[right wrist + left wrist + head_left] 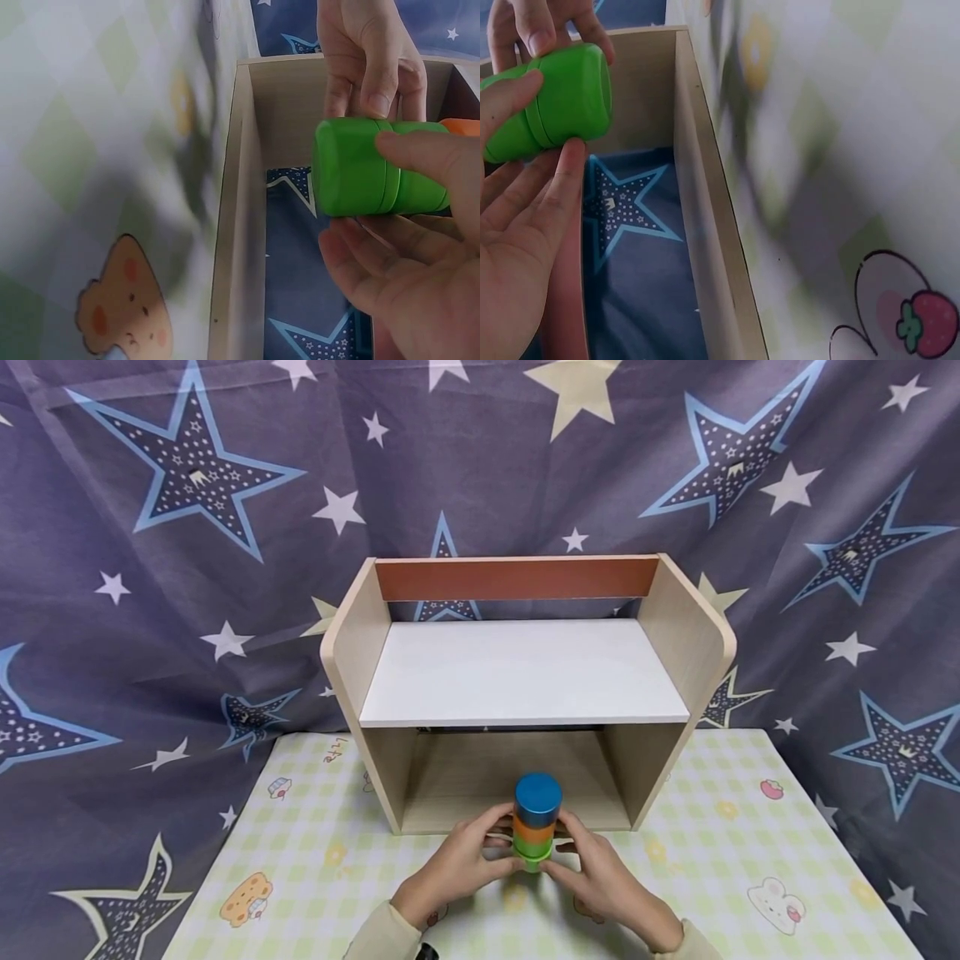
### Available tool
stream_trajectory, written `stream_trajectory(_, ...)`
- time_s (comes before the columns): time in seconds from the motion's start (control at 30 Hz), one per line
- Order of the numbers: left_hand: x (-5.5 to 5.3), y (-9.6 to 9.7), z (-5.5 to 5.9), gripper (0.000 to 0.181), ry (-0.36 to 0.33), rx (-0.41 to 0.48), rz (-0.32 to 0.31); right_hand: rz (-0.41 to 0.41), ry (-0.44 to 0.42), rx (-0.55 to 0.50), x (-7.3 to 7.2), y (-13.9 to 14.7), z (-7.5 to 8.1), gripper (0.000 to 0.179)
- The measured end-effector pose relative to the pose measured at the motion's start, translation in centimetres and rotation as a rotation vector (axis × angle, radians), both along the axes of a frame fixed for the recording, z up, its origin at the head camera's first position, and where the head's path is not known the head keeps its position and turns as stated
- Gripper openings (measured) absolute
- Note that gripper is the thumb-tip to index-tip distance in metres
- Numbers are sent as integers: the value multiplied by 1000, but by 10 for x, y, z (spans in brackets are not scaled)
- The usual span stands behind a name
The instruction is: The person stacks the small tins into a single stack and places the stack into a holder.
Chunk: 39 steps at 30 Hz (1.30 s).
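A stack of colored cups [534,827] is upright in front of the shelf unit: blue on top, orange in the middle, green below. My left hand [467,857] holds its left side, thumb and fingers about the green part. From the right, my right hand [597,870] grips the same lower part. In the left wrist view the green cup [574,94] shows a seam round it and its bottom apart from the table. The right wrist view has the green cup [352,169] between both hands, with a bit of the orange cup [461,126] beyond.
A small wooden shelf unit [525,672] stands behind the hands, with a white upper board and an open lower compartment. Under it lies a checked tablecloth [300,852] with cartoon prints. A dark star-patterned curtain [480,468] hangs at the back and sides.
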<state>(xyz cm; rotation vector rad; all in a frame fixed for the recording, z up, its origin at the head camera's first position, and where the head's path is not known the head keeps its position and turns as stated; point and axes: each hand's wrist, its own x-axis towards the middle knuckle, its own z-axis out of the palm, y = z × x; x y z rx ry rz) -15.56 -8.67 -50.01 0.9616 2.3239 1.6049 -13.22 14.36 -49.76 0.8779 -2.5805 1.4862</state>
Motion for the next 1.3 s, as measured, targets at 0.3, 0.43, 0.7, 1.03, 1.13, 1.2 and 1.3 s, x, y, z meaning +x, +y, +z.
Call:
stream_trajectory(0.3,0,-4,6,70,21,-5,9,11,10,17,-3,-2,8,75)
stream_trajectory(0.43,1,-5,9,70,20,-5,16,14,13,16,-4,-3,9,74)
stream_trajectory(0.7,-1,-7,12,70,16,-4,28,19,11,23,-6,-4,12,74)
stream_trajectory(1.03,0,-9,19,70,41,-6,39,9,27,19,-6,-5,18,72)
stream_trajectory(1.13,0,-9,20,70,52,-6,39,10,22,24,-6,-5,20,72)
stream_trajectory(1.2,0,-9,21,70,59,-7,41,15,19,27,-6,-5,21,73)
stream_trajectory(1.3,1,-10,22,71,69,-6,44,22,29,21,-6,-5,22,74)
